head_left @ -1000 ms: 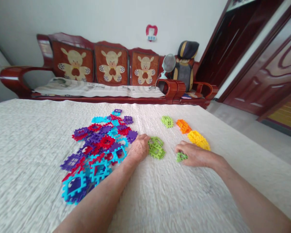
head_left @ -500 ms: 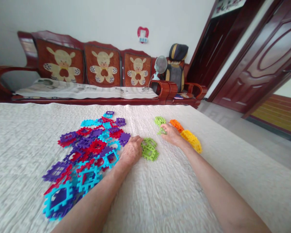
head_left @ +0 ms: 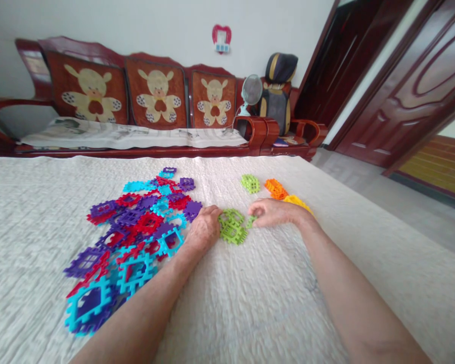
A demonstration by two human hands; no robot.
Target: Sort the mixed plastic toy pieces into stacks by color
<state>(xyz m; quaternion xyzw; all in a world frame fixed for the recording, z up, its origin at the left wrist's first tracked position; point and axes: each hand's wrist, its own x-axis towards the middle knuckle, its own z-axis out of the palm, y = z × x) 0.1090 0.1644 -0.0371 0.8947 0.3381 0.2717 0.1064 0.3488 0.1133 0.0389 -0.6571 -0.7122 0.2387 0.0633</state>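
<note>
Here, right fingers snug on a notched green piece, left fingers, grip unclear, beside toothed green lattices

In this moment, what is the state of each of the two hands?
Left hand: curled beside the green pile; whether it grips anything cannot be told.
Right hand: closed, holding a small green piece.

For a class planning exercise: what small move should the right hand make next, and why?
Probably carry the small green piece to the farther green pieces: it is at the fingertips of the right hand, and they are green too, lying grouped beside the orange pieces.
</note>
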